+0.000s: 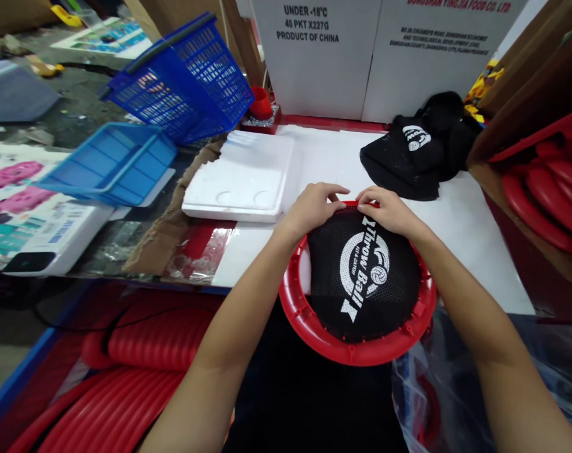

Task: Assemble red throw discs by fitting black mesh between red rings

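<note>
A red plastic ring [314, 327] lies at the near edge of the white table [460, 233], with a black mesh net [361, 277] printed "Throw Ball" stretched over most of it. My left hand [314, 207] pinches the net's edge at the ring's far rim. My right hand [389, 211] presses and grips the same far rim just beside it. The ring's left side shows an uncovered gap.
A pile of black mesh nets [418, 151] lies at the back right. A white foam tray [243, 179] sits to the left, blue baskets [182, 75] beyond it. Red rings fill a box [550, 182] on the right and stack at lower left [139, 371]. White cartons [323, 56] stand behind.
</note>
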A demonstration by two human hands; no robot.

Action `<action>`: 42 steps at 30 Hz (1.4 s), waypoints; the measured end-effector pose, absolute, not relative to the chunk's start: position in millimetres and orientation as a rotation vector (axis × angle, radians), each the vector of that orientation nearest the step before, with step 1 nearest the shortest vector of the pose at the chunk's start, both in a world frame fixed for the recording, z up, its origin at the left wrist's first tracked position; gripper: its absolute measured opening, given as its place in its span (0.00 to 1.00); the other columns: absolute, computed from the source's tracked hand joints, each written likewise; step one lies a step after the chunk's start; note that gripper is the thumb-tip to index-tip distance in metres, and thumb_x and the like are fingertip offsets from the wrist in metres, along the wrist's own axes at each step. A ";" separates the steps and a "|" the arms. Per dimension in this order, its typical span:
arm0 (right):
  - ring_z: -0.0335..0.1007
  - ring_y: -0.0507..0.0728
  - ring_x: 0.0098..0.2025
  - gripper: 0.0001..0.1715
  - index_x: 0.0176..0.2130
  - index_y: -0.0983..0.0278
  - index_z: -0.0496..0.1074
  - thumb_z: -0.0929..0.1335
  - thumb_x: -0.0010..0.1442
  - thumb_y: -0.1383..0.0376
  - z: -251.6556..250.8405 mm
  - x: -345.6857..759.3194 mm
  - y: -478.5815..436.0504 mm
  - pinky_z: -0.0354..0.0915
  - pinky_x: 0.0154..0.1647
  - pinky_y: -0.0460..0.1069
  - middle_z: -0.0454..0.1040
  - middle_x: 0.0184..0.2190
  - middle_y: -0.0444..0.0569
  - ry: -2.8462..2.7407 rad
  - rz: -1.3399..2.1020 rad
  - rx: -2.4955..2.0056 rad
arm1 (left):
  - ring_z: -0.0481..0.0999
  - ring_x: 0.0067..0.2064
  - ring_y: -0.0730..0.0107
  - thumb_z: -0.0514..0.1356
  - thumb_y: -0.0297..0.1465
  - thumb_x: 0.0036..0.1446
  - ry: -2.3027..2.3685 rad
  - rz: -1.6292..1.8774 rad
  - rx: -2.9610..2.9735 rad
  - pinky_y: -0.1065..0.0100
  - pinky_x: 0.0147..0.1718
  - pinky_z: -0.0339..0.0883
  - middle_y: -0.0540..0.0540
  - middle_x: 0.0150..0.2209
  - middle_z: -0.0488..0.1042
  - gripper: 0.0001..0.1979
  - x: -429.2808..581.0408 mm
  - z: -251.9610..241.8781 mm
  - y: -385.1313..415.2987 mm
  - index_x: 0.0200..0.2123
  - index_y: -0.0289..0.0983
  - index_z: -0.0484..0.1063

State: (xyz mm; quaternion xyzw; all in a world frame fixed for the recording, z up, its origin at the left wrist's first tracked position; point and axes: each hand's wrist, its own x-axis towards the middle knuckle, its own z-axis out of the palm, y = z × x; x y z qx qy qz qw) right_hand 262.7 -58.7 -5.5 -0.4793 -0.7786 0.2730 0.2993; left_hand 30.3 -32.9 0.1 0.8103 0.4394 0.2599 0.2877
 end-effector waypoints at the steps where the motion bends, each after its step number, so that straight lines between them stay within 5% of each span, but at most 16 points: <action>1: 0.76 0.60 0.47 0.07 0.33 0.62 0.78 0.69 0.62 0.68 -6.2 261.1 -57.4 0.68 0.55 0.56 0.80 0.44 0.52 -2.077 0.686 -1.300 | 0.82 0.43 0.59 0.66 0.30 0.62 1.190 0.680 2.170 0.57 0.49 0.72 0.42 0.45 0.86 0.16 30.5 -0.8 -32.1 0.53 0.40 0.84; 5: 0.74 0.61 0.47 0.09 0.33 0.63 0.80 0.68 0.61 0.71 -5.4 252.3 -56.3 0.67 0.55 0.58 0.80 0.43 0.53 -2.158 0.522 -1.438 | 0.82 0.45 0.57 0.65 0.30 0.63 1.187 0.589 2.258 0.56 0.51 0.71 0.43 0.43 0.86 0.09 30.3 -0.2 -31.0 0.43 0.41 0.86; 11: 0.64 0.76 0.63 0.13 0.41 0.69 0.82 0.66 0.65 0.70 13.3 252.6 -73.3 0.60 0.59 0.69 0.74 0.59 0.66 -2.161 -0.101 -1.923 | 0.78 0.49 0.58 0.64 0.31 0.65 1.010 0.770 2.454 0.56 0.54 0.68 0.43 0.44 0.83 0.07 23.2 18.3 -40.0 0.41 0.40 0.83; 14: 0.70 0.77 0.57 0.18 0.46 0.74 0.81 0.64 0.64 0.73 31.6 267.6 -91.6 0.61 0.55 0.69 0.77 0.51 0.72 -2.110 -0.285 -2.309 | 0.78 0.42 0.62 0.65 0.35 0.66 0.916 0.725 2.422 0.61 0.46 0.69 0.44 0.39 0.82 0.07 24.0 23.4 -48.7 0.40 0.39 0.82; 18: 0.79 0.70 0.40 0.11 0.39 0.66 0.81 0.67 0.63 0.69 56.2 301.0 -124.7 0.66 0.43 0.61 0.81 0.37 0.64 -2.152 0.149 -2.651 | 0.77 0.42 0.58 0.65 0.43 0.66 0.896 0.422 2.532 0.60 0.43 0.66 0.41 0.38 0.80 0.15 31.6 20.6 -58.7 0.38 0.37 0.81; 22: 0.74 0.64 0.32 0.18 0.28 0.60 0.78 0.67 0.68 0.59 63.0 315.3 -138.0 0.66 0.36 0.59 0.80 0.30 0.57 -2.349 0.220 -2.130 | 0.75 0.52 0.48 0.65 0.43 0.66 0.869 0.272 2.714 0.51 0.53 0.61 0.38 0.47 0.80 0.14 39.6 20.7 -67.6 0.39 0.38 0.80; 25: 0.76 0.67 0.47 0.14 0.42 0.59 0.81 0.65 0.70 0.66 52.0 298.6 -125.1 0.69 0.51 0.62 0.83 0.44 0.56 -2.510 0.216 -1.349 | 0.74 0.55 0.48 0.61 0.31 0.67 0.754 0.200 2.746 0.49 0.57 0.56 0.39 0.49 0.81 0.05 43.2 24.2 -74.6 0.40 0.39 0.78; 27: 0.74 0.66 0.55 0.20 0.51 0.59 0.80 0.63 0.68 0.72 40.6 284.1 -113.0 0.68 0.57 0.62 0.81 0.51 0.55 -2.616 0.301 -1.069 | 0.76 0.52 0.51 0.59 0.26 0.66 0.729 0.180 2.706 0.50 0.57 0.55 0.40 0.47 0.82 0.06 42.6 26.4 -77.9 0.42 0.39 0.77; 31: 0.74 0.64 0.55 0.22 0.54 0.59 0.79 0.64 0.68 0.74 24.7 275.0 -97.9 0.68 0.56 0.61 0.81 0.51 0.54 -2.728 0.315 -1.059 | 0.80 0.43 0.57 0.59 0.27 0.67 0.854 0.199 2.555 0.51 0.57 0.54 0.44 0.41 0.83 0.06 34.2 28.7 -77.9 0.45 0.38 0.74; 36: 0.75 0.65 0.44 0.18 0.45 0.64 0.81 0.64 0.66 0.76 34.5 287.1 -100.3 0.63 0.44 0.58 0.81 0.42 0.58 -2.864 -0.013 -1.394 | 0.80 0.47 0.57 0.57 0.24 0.66 0.965 0.354 2.555 0.52 0.55 0.60 0.41 0.47 0.83 0.13 27.9 27.4 -70.7 0.51 0.37 0.76; 42: 0.74 0.59 0.39 0.07 0.36 0.59 0.78 0.70 0.66 0.67 53.6 300.9 -87.5 0.63 0.40 0.53 0.80 0.37 0.49 -2.844 0.566 -1.327 | 0.79 0.44 0.58 0.55 0.27 0.68 0.937 0.447 2.529 0.59 0.47 0.70 0.40 0.39 0.80 0.13 30.3 19.7 -65.0 0.40 0.38 0.81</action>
